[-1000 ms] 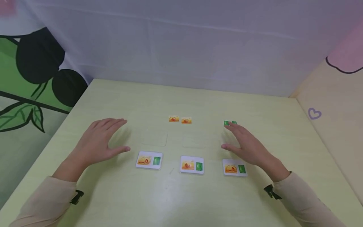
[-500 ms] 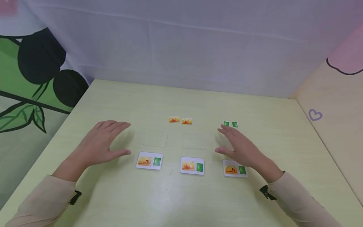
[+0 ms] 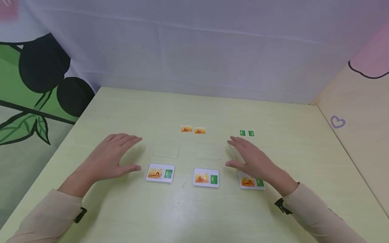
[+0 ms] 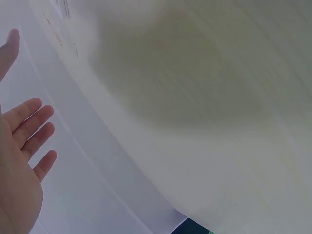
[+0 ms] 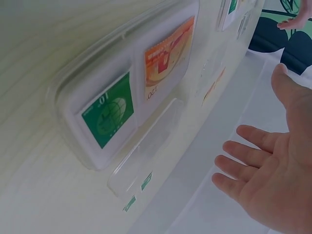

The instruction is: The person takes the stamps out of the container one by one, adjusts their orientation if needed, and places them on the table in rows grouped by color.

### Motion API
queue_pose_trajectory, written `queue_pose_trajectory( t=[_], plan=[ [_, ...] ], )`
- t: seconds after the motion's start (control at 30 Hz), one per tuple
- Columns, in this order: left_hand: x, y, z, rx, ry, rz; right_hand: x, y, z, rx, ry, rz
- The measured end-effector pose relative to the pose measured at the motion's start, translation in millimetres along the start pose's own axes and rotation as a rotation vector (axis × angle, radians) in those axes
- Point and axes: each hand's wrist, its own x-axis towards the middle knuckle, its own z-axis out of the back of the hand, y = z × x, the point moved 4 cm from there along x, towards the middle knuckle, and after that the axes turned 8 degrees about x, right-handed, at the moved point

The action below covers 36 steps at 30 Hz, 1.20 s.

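Note:
My left hand hovers over the table with fingers extended and thumb apart, left of the left stamp box. In the right wrist view my right hand has its palm showing and holds nothing. It overlaps part of the right stamp box in the head view. A middle stamp box lies between them. Each shallow box shows an orange stamp and a green stamp on white. Beyond my hands lie two loose orange stamps and two loose green stamps.
Two clear plastic pieces lie flat behind the left and middle boxes. Another clear piece shows behind the right box in the right wrist view. A pale cloth hangs behind the table; a painted panel borders the right.
My right hand has drifted left and a little nearer, uncovering the green stamps and overlapping the right box. My left hand has shifted slightly right and nearer. The stamps and boxes stay put.

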Motion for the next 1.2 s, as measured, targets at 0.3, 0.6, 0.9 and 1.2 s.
queue_pose_trajectory(
  t=[0.3, 0.6, 0.9, 1.2],
  plan=[
    [-1.0, -3.9, -0.7, -0.001, 0.027, -0.007, 2.3, 7.4, -3.1, 0.002, 0.017, 0.016],
    [-1.4, -5.7, -1.9, -0.007, 0.047, -0.007, 3.9, 13.3, -4.5, -0.002, 0.015, 0.057],
    [-7.8, -8.5, -3.0, -0.019, 0.004, -0.017, 8.9, 22.0, -6.0, 0.012, 0.041, 0.060],
    [-3.3, -11.6, -4.2, -0.020, 0.002, -0.036, 10.4, 24.6, -5.6, 0.004, 0.051, 0.048]
  ],
)
